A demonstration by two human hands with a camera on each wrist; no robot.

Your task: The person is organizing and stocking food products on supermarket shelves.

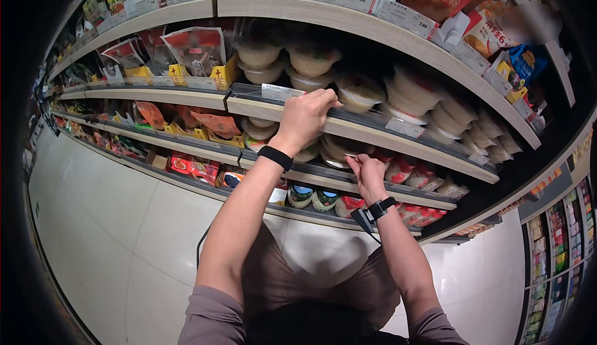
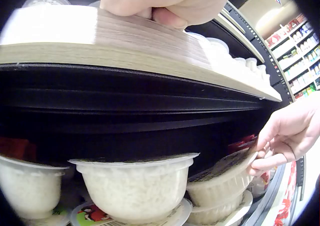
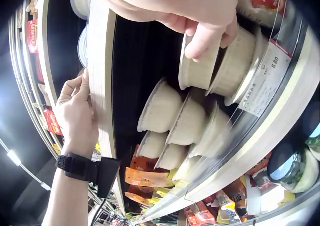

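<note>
My left hand (image 1: 305, 120) is up at the front edge of the upper shelf (image 2: 145, 41), its curled fingers gripping that edge. Lower down, my right hand (image 1: 372, 176) reaches into the shelf beneath. Its thumb and fingers pinch the rim of a lidded plastic bowl (image 2: 220, 188) with pale contents. This bowl is tilted over another bowl under it in the left wrist view. Beside it stands a clear bowl of white, grain-like food (image 2: 135, 188), on top of a lidded bowl with a coloured label. More pale bowls (image 3: 160, 106) are stacked alongside in the right wrist view.
Above the left hand's shelf edge stand more lidded bowls (image 1: 360, 90). Orange packets (image 1: 217, 123) lie to the left on the lower shelf. Jars (image 1: 300, 195) line the bottom shelf. A price tag (image 3: 265, 76) sits on the lower shelf's front strip. Tiled floor (image 1: 168, 214) lies below.
</note>
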